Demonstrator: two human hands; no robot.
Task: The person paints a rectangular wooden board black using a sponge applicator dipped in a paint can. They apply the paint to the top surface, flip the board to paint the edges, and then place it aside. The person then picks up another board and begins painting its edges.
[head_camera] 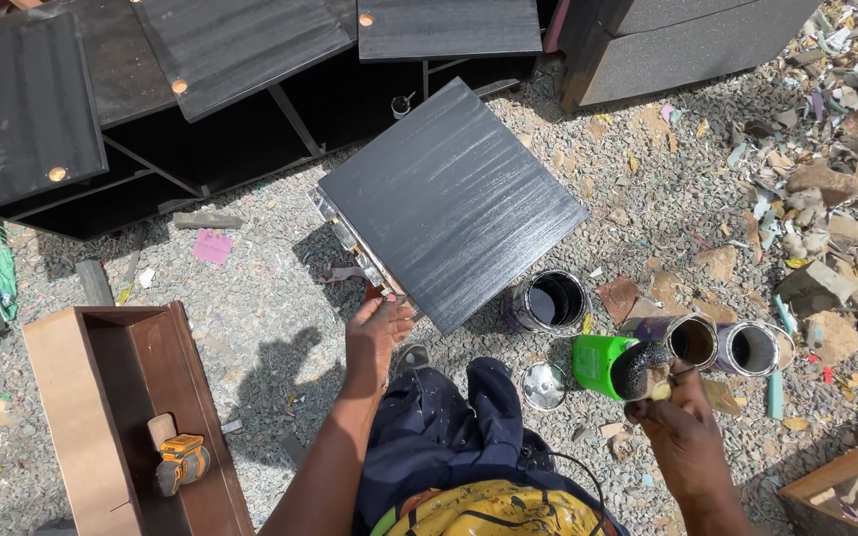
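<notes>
steadying the black-painted panel [452,203] by its near lower edge, the left hand [374,335] has its grip flat with fingers on the rim, while the right hand [682,432] holds a paint-loaded brush [640,369] closed in its fist. the panel stands on the gravel ground [250,298] in front of the knees – it looks stiff, fairly light, and probably wet and smeary on its face, so bare edges are the safer hold. open paint cans [548,301] crowd the right side, a brown box [121,417] sits well to the left – freest room lies between.
</notes>
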